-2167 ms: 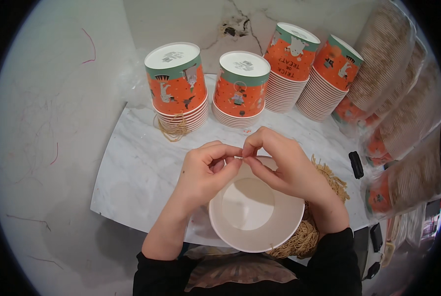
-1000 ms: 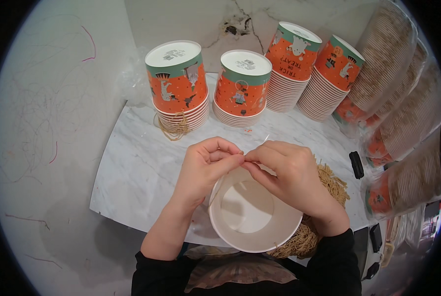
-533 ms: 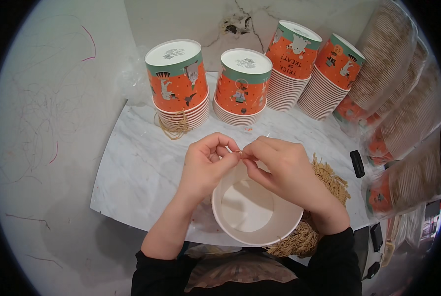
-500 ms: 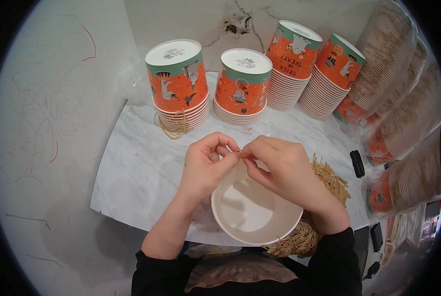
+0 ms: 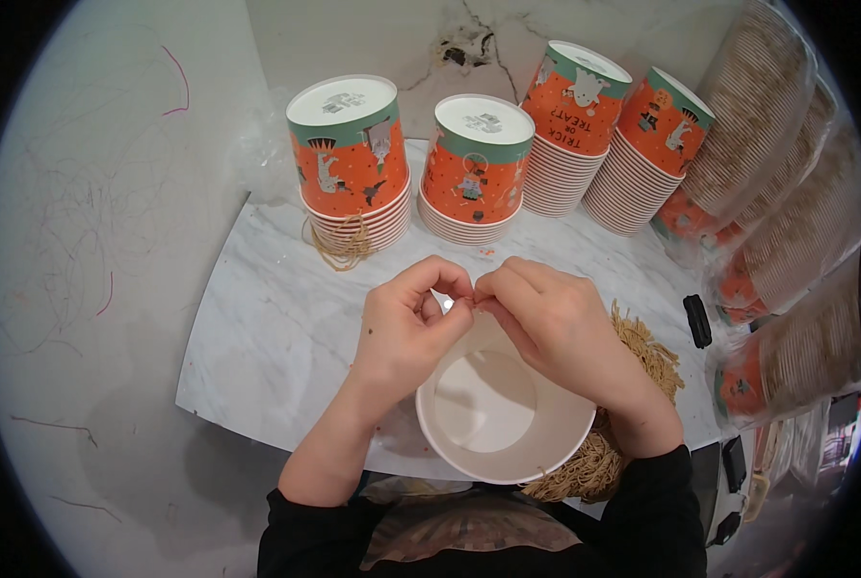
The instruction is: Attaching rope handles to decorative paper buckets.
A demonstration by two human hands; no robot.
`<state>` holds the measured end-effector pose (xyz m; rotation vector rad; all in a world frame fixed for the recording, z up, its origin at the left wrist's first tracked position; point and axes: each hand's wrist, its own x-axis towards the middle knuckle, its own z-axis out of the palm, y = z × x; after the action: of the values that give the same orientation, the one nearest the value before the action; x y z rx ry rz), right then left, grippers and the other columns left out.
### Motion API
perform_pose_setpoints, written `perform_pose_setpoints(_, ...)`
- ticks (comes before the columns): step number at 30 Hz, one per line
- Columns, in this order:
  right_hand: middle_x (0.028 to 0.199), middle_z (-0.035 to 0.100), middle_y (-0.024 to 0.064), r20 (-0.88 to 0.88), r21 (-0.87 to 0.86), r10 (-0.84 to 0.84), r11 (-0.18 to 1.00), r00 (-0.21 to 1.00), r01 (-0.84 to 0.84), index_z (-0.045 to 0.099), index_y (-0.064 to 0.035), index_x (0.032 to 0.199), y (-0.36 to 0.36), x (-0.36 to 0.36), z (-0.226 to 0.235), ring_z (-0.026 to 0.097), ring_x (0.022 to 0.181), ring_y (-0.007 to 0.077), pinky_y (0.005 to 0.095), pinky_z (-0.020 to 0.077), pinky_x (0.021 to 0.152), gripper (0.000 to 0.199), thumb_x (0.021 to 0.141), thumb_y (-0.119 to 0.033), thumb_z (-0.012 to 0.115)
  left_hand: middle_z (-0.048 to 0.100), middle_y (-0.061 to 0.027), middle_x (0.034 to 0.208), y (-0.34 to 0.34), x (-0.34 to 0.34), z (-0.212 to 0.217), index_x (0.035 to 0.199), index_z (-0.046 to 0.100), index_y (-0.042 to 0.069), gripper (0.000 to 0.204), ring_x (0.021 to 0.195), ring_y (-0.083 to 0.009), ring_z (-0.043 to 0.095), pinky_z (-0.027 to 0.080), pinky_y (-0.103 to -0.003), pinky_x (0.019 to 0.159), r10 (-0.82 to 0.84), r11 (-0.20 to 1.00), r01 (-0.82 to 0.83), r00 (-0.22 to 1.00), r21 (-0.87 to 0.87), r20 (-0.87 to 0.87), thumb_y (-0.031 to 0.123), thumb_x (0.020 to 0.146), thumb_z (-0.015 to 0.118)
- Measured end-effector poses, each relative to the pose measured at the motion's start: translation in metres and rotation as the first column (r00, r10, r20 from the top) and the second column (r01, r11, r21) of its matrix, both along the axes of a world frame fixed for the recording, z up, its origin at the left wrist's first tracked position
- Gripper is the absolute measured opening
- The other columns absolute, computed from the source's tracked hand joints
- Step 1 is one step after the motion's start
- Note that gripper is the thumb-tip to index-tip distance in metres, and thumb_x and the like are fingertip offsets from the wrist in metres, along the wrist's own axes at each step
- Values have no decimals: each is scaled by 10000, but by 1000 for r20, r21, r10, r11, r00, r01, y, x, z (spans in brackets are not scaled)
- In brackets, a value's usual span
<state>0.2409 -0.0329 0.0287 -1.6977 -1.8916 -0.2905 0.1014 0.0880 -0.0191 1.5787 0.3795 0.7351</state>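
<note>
A white-lined paper bucket [image 5: 508,458] stands mouth up near the table's front edge. Above its far rim my left hand [image 5: 411,313] and my right hand [image 5: 546,313] meet, thumbs and forefingers pinched together fingertip to fingertip. Whatever lies between the fingertips is too small and covered to make out. Under and beside my right forearm lies a bundle of tan twisted cords [image 5: 647,352], partly hidden by the arm and the bucket.
Upside-down stacks of orange and green paper buckets [image 5: 349,164] line the back of the marble-patterned table [image 5: 257,318]. Loose tan cord loops [image 5: 339,252] hang against the left stack. Bagged bucket stacks [image 5: 787,289] crowd the right side, near a small black object [image 5: 697,321].
The fingertips have pressed closer together, and the small tan bit between them no longer shows. Both hands stay over the bucket's far rim.
</note>
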Motion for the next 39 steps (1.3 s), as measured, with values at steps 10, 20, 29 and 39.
perform_pose_setpoints(10,850,600,115,-196,-44,44,998,980,-53,591,-14,954,-3,-2,6,651,765,304,365,509,625,145,836,28,664,590,45,841,1,0,-2,929,595,15,87,584,36,430,345,-159,536,-64,995,75,987,-73,147,-44,866,609)
perform_pose_setpoints(20,880,620,116,-470,-44,149,981,870,-191,621,-20,991,1,19,5,636,758,272,327,505,674,120,874,-5,642,628,42,847,1,0,-2,979,643,21,106,552,48,360,288,-153,495,-112,989,126,979,-75,168,-9,881,670)
perform_pose_setpoints(29,848,631,27,-733,-145,93,946,674,-289,640,-6,949,5,29,-2,583,737,89,254,483,673,108,882,-69,696,647,47,817,6,-1,-2,971,693,24,111,549,46,362,297,-155,496,-124,989,132,986,-67,112,14,860,706)
perform_pose_setpoints(39,797,587,89,-532,-108,80,981,843,-162,605,0,918,3,20,0,597,694,182,301,489,631,134,880,-94,691,652,48,811,6,0,-3,962,698,22,108,531,49,356,289,-156,475,-55,997,61,994,-52,99,22,856,716)
